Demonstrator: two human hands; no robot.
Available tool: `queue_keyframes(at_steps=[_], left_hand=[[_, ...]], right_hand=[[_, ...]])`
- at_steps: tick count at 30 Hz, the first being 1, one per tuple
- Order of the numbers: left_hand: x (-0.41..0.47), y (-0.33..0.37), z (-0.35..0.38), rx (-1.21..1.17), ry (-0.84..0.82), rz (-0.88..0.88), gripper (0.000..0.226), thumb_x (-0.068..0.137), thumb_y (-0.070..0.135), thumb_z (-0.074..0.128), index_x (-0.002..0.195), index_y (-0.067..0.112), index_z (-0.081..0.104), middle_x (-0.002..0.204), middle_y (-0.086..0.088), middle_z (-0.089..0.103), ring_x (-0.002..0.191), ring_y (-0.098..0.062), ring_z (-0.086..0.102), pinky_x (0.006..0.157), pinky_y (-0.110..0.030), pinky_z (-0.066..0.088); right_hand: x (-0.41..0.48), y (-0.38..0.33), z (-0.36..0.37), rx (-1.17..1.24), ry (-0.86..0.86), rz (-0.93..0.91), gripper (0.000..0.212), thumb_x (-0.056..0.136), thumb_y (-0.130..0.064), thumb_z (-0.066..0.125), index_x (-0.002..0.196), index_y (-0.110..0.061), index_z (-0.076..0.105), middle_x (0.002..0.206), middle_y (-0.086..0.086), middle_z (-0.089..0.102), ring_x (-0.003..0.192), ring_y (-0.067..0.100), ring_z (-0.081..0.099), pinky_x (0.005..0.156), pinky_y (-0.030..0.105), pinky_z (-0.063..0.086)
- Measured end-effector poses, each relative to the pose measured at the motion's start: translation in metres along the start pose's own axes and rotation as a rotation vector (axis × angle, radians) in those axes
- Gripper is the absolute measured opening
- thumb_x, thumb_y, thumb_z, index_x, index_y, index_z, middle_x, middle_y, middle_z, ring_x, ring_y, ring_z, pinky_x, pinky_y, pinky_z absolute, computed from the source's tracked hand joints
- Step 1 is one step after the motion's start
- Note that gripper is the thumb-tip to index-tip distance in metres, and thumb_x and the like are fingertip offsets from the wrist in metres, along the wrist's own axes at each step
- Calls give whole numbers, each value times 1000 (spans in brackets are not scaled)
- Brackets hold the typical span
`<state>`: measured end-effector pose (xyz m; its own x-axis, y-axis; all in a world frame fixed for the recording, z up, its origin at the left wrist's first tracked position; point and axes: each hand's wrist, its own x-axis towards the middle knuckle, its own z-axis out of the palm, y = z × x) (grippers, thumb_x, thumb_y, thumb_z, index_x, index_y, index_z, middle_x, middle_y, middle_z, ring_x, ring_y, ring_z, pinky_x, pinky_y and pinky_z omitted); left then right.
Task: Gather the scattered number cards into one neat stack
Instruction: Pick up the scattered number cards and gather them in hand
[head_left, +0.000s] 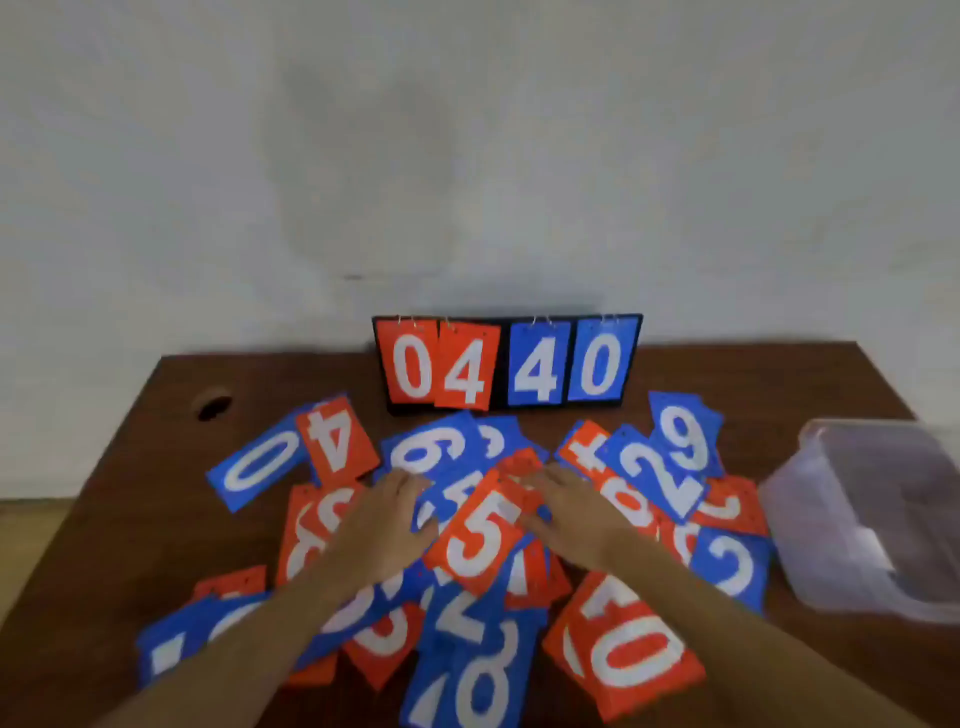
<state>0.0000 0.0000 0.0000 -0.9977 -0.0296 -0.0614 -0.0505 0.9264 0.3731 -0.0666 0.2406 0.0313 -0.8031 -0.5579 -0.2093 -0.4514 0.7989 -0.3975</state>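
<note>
Loosely spread and palm-down, the left hand (384, 525) and right hand (571, 514) rest flat on the number cards (457, 452) heaped at lower centre, gripping nothing, either side of an orange 5 card (480, 540). Both forearms reach in from the bottom edge. The cards are flat orange or blue rectangles on a brown table (779, 384).

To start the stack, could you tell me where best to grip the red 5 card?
Probably its long edges, coming from both sides: the red 5 card lies uppermost, and the left hand and right hand flank it.
</note>
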Motion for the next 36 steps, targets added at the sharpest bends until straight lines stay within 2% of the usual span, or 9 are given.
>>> queue_keyframes(at_steps=[5,8,11,15,20,23,27,32,36], left_hand=[[23,-17,61,102,22,101,74,88,62,31,128,6,57,130,-14,55,120,-34,53,95,-45,46],[22,-13,88,93,63,29,89,72,75,26,132,15,52,135,-5,46,130,-26,40,106,-44,33],[26,0,99,178,68,-15,77,79,73,46,138,23,43,138,-2,38,134,-24,29,109,-44,23],[24,16,104,277,59,5,61,89,61,44,138,26,41,141,-5,35,135,-26,27,109,-47,20],[3,31,104,148,64,24,52,82,59,60,123,29,51,133,-3,43,131,-25,32,108,-46,25],[-11,42,99,-19,170,40,35,79,43,72,102,26,51,116,3,54,118,-20,47,102,-40,37],[-20,34,85,-343,316,44,25,86,21,69,103,17,52,104,2,58,99,-17,58,69,-19,42],[-21,-8,73,-732,492,-196,28,92,19,61,119,16,53,119,-5,64,99,-21,64,77,-33,53],[-20,-20,79,-945,471,-273,31,95,21,57,124,19,50,120,-5,64,97,-22,67,80,-39,57]], right_hand=[[40,42,67,-59,131,-113,72,84,-62,46,133,-10,51,134,14,52,125,33,48,107,42,38],[48,51,89,-96,248,-66,76,80,-63,57,137,-14,46,140,10,44,130,29,39,109,41,29],[48,55,95,-131,261,-18,78,74,-71,56,136,-25,45,137,4,40,131,25,32,107,45,23],[39,56,103,-93,280,-26,65,70,-67,64,121,-28,53,130,2,45,126,25,37,105,47,25],[19,52,110,211,476,-46,29,78,-32,75,90,-24,50,96,-4,56,90,15,56,80,28,47],[-2,46,106,359,539,-83,12,85,-21,68,88,-22,56,81,-10,58,80,7,56,69,13,43],[-16,44,101,525,622,-26,8,91,-24,59,85,-20,63,85,-7,65,83,8,60,73,19,46],[-10,38,106,400,533,149,26,92,-33,57,95,-10,70,93,1,66,88,13,59,75,26,44],[14,24,118,217,444,229,55,80,-60,61,90,-8,73,91,9,72,85,20,64,79,40,54]])
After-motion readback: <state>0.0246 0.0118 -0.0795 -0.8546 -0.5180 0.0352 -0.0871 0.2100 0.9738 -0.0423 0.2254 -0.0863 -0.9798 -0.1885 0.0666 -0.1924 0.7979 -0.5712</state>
